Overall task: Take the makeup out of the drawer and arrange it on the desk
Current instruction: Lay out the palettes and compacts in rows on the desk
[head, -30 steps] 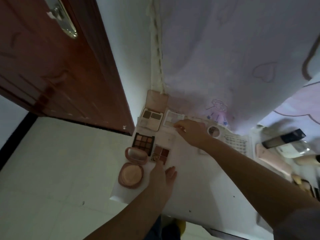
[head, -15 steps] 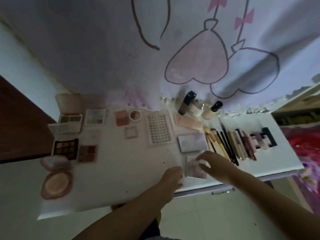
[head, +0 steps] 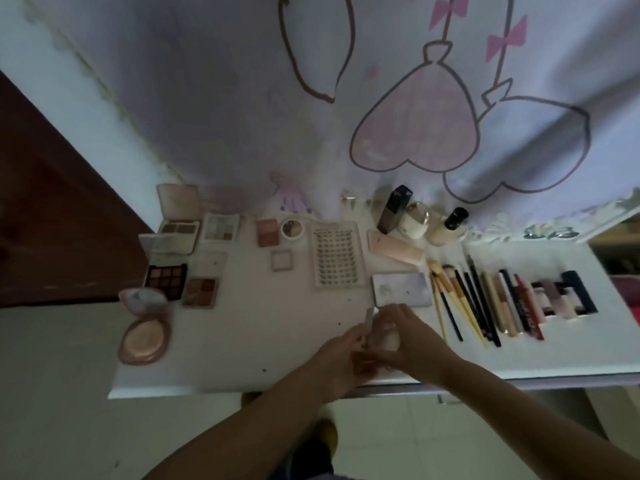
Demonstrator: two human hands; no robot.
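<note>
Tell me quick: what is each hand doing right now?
Left hand: holds the near edge of a small open compact.
Right hand: fingers curled over the same compact.

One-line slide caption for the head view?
Both hands hold a small compact over the white desk lined with makeup.

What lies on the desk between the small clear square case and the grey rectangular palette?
In the head view, the lash tray lies between the small clear square case and the grey rectangular palette. Otherwise only bare white desk shows there.
</note>
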